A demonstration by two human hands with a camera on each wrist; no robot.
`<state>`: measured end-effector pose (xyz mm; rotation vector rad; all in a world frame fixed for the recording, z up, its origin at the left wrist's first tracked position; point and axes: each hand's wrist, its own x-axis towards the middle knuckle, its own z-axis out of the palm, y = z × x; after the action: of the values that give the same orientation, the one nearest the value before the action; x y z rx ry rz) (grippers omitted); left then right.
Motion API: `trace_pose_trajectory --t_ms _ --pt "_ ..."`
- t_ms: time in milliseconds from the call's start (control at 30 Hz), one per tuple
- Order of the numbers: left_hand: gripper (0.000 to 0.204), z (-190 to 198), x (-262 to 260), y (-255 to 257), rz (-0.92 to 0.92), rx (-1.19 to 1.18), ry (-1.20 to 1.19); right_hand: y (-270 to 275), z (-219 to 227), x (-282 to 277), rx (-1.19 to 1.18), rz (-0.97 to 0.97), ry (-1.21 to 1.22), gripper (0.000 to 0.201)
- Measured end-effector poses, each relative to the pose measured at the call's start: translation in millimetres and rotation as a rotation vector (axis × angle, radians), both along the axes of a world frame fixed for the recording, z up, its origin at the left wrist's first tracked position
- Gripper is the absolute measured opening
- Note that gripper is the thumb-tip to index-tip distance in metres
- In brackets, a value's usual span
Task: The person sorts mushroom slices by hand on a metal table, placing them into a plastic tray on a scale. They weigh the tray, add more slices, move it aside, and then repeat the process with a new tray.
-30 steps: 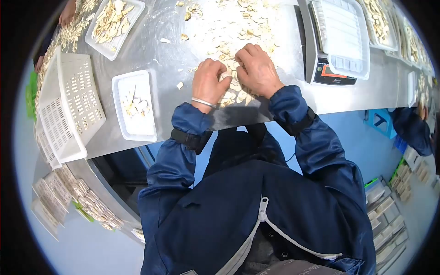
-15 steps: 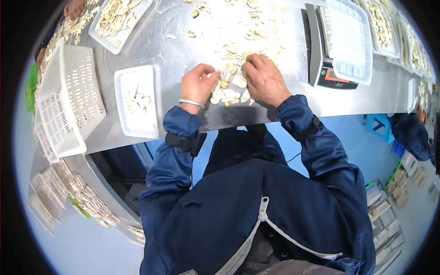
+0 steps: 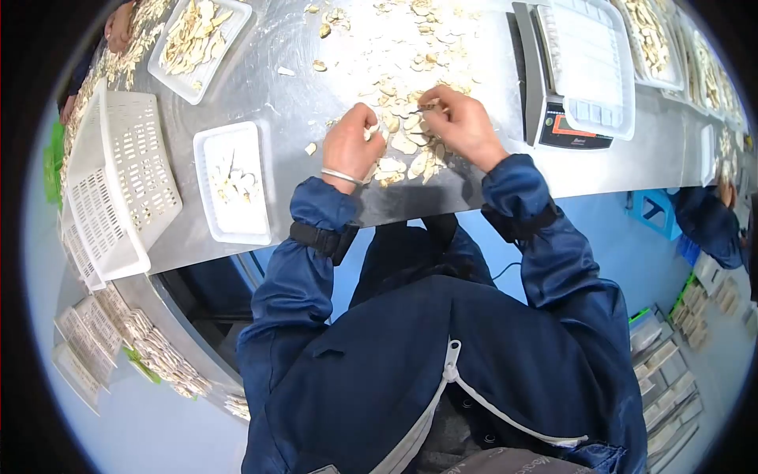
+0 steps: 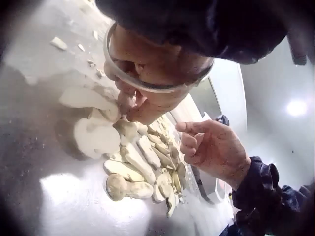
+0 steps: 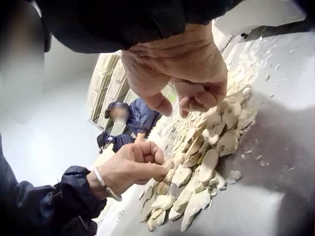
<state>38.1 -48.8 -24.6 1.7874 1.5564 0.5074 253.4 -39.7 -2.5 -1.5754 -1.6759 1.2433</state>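
Sliced mushrooms, pale with tan edges, lie in a loose heap point(image 3: 404, 142) on the steel table point(image 3: 300, 87). At the heap's left side is my left hand point(image 3: 351, 150), wearing a light bracelet, its fingers curled and pinching a pale mushroom slice point(image 3: 370, 132). Large white slices point(image 4: 96, 137) show close beside those fingers in the left wrist view. My right hand point(image 3: 466, 130) hovers over the right side of the heap, fingers bent. The right wrist view shows its curled fingers point(image 5: 197, 98) just above the slices; I cannot tell whether they hold one.
A white tray point(image 3: 207, 162) with a few scraps sits left, near a perforated basket point(image 3: 142, 158). Behind it stands a tray of slices point(image 3: 235, 35). On the right, a scale point(image 3: 580, 141) carries a clear tray point(image 3: 628, 79). Another person's hand point(image 3: 118, 28) shows at far left.
Both hands worked close together over the heap, then parted. The right hand has lifted slightly up and right, its fingers bent. A pale slice now shows at the left fingertips.
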Motion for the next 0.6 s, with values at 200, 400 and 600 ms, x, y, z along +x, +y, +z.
trace_pose_trajectory --t_ms 200,400,600 --pt "0.022 10 -30 5 0.342 -0.668 -1.28 12 -10 -23 0.438 0.234 -0.43 0.01" --pt "0.014 1 -4 13 -0.031 -0.157 -0.229 12 -8 4 0.047 0.103 0.044 0.012" --pt "0.017 17 7 21 -0.393 0.125 0.239 -3 23 34 -0.486 -0.166 0.798 0.018"
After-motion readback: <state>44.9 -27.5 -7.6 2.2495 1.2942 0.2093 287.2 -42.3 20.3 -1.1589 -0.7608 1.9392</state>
